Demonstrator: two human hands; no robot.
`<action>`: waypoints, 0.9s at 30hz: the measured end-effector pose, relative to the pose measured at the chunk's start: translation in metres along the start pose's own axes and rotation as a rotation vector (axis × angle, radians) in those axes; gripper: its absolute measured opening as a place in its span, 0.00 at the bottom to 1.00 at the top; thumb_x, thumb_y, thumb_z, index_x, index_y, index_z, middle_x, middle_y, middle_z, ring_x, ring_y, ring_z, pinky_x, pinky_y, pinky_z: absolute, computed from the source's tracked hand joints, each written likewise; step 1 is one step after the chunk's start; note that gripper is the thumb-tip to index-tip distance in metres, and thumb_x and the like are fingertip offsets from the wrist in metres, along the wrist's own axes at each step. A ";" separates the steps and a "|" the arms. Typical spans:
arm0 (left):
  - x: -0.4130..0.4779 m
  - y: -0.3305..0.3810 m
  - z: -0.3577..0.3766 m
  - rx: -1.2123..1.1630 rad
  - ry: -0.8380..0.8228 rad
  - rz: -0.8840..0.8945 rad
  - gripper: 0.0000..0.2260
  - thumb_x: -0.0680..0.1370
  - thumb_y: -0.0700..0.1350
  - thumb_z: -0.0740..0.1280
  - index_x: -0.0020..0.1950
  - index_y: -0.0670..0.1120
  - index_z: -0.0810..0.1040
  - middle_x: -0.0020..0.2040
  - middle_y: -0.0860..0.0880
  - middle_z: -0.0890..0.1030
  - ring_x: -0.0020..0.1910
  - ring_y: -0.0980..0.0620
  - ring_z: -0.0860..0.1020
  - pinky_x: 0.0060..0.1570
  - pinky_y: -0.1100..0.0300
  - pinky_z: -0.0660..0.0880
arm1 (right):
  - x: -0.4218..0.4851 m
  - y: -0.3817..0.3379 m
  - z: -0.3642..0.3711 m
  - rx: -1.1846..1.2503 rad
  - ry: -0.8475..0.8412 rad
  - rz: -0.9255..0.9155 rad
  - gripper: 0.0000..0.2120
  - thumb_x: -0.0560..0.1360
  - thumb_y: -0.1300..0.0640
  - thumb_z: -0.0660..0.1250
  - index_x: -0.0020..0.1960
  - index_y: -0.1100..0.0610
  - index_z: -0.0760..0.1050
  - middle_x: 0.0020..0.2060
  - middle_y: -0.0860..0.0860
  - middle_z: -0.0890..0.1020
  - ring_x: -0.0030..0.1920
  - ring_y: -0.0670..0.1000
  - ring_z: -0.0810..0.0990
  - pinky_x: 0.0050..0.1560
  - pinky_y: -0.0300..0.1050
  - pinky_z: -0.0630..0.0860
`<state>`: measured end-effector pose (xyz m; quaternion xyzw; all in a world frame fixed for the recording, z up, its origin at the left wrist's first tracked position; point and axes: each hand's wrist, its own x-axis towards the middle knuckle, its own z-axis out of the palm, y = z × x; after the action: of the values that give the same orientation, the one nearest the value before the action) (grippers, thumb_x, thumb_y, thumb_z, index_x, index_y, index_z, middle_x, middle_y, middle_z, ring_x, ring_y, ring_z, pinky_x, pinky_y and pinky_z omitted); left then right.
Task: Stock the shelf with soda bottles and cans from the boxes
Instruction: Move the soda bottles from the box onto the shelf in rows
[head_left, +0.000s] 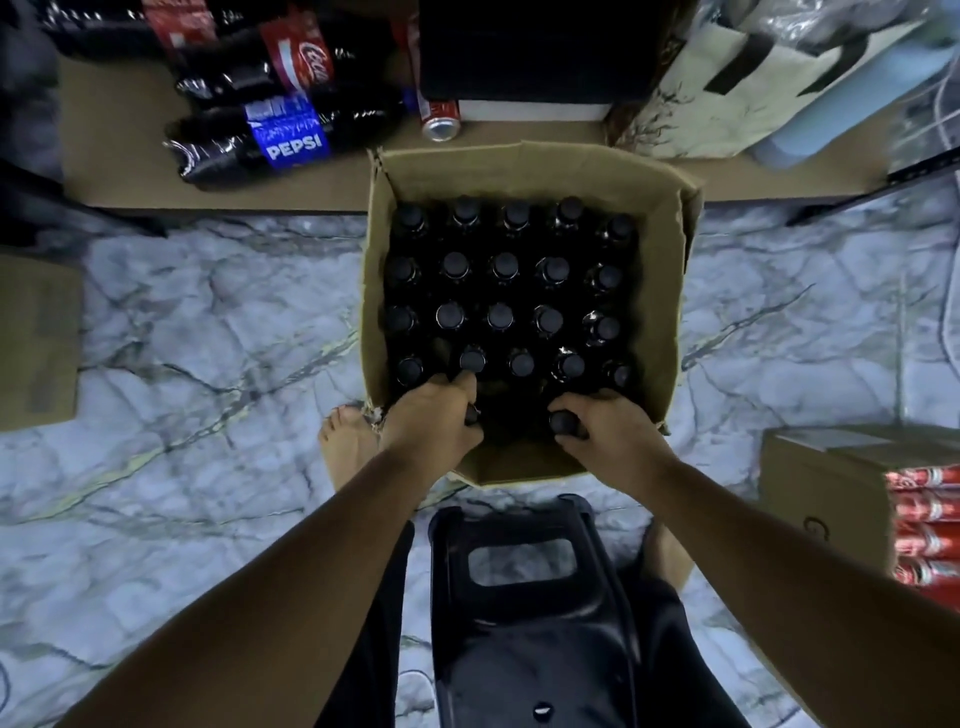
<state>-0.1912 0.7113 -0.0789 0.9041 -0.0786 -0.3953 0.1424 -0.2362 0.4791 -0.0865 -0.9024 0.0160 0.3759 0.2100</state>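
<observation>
Roughly twenty dark bottles with black caps are standing upright in rows inside an open cardboard box, all seen from the head view. The box is sitting on the marble floor, its far side butting against the low shelf.

Left hand: reaching into the near-left corner of the box, fingers curling round the neck of the near-left bottle. Only a small dark part of that bottle is showing past the knuckles.

Right hand: reaching into the near-right part of the box, fingers and thumb wrapping round the near-right bottle just under its cap. The cap is showing clearly. Both gripped bottles are sitting in the nearest row, inside the box walls; I cannot tell whether either is clear of the box bottom.

On the shelf: a Pepsi bottle is lying on its side, a Coca-Cola bottle is lying just behind it, and a red can is resting to their right, just beyond the box's far wall. A pale tote bag is sitting at the shelf's right end.

On the floor: a black stool is standing between the forearms, a bare foot is resting beside the box's near-left corner, a second carton with red cans is standing at far right, and another carton is sitting at far left
</observation>
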 end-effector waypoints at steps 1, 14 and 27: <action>-0.010 0.004 -0.006 -0.027 0.019 -0.007 0.12 0.75 0.51 0.70 0.56 0.51 0.73 0.51 0.49 0.76 0.49 0.44 0.78 0.45 0.53 0.77 | -0.010 -0.004 -0.005 0.043 0.032 -0.012 0.19 0.76 0.52 0.71 0.66 0.48 0.76 0.43 0.52 0.81 0.51 0.53 0.79 0.46 0.43 0.74; -0.235 0.108 -0.167 -0.193 0.404 0.188 0.13 0.72 0.62 0.66 0.55 0.60 0.74 0.48 0.58 0.76 0.43 0.54 0.77 0.43 0.50 0.77 | -0.236 -0.108 -0.182 0.354 0.410 -0.207 0.15 0.77 0.46 0.71 0.63 0.44 0.77 0.47 0.43 0.76 0.47 0.40 0.77 0.48 0.29 0.72; -0.436 0.250 -0.403 -0.060 0.823 0.740 0.11 0.78 0.58 0.68 0.57 0.55 0.77 0.44 0.61 0.71 0.44 0.66 0.70 0.45 0.74 0.65 | -0.449 -0.194 -0.413 0.262 0.909 -0.543 0.12 0.77 0.38 0.64 0.47 0.46 0.76 0.31 0.48 0.73 0.40 0.46 0.74 0.40 0.36 0.68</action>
<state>-0.1960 0.6640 0.5637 0.8916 -0.3176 0.0648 0.3162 -0.2441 0.4361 0.5518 -0.9120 -0.0820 -0.1249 0.3820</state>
